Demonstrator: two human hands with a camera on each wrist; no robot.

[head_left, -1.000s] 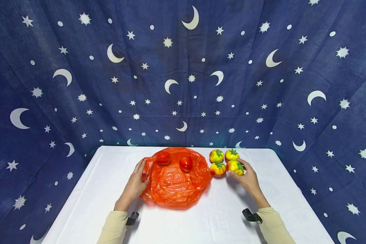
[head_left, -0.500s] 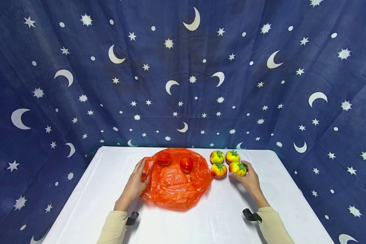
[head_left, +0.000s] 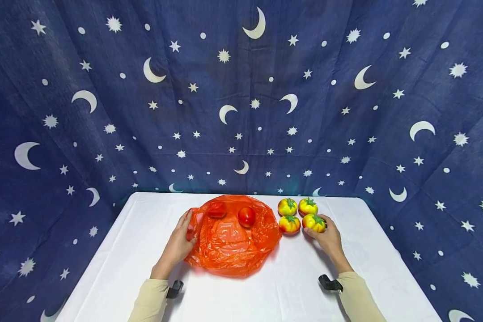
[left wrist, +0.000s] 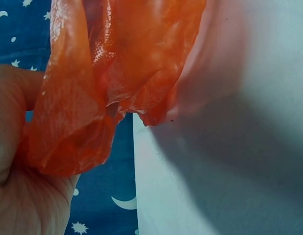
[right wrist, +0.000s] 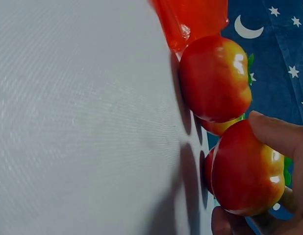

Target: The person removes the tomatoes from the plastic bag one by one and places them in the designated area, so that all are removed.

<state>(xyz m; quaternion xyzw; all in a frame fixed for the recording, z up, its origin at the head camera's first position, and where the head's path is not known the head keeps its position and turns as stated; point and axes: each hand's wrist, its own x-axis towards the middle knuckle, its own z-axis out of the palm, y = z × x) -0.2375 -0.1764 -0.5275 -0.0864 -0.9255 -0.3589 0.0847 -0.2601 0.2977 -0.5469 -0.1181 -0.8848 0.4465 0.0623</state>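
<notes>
A red plastic bag [head_left: 231, 250] lies spread on the white table. On its left side my left hand [head_left: 178, 243] holds the edge, and the thin film bunches against the palm in the left wrist view. My right hand [head_left: 331, 239] grips a yellow-and-red tomato [head_left: 313, 222] with a green leafy top, thumb on one side and fingers on the other; in the right wrist view this tomato [right wrist: 247, 171] shows its red underside. Several similar tomatoes stand close by, the nearest tomato [head_left: 289, 225] right at the bag's edge.
A shiny red tomato [head_left: 247, 216] sits on the far part of the bag, and another red item [head_left: 216, 209] shows to its left, covered by film. The white table [head_left: 273, 290] extends around them. Behind it hangs a dark blue curtain [head_left: 241, 89] with moons and stars.
My right hand has shifted the gripped tomato slightly right, widening the gap to the tomato on its left. The left hand and the bag look the same.
</notes>
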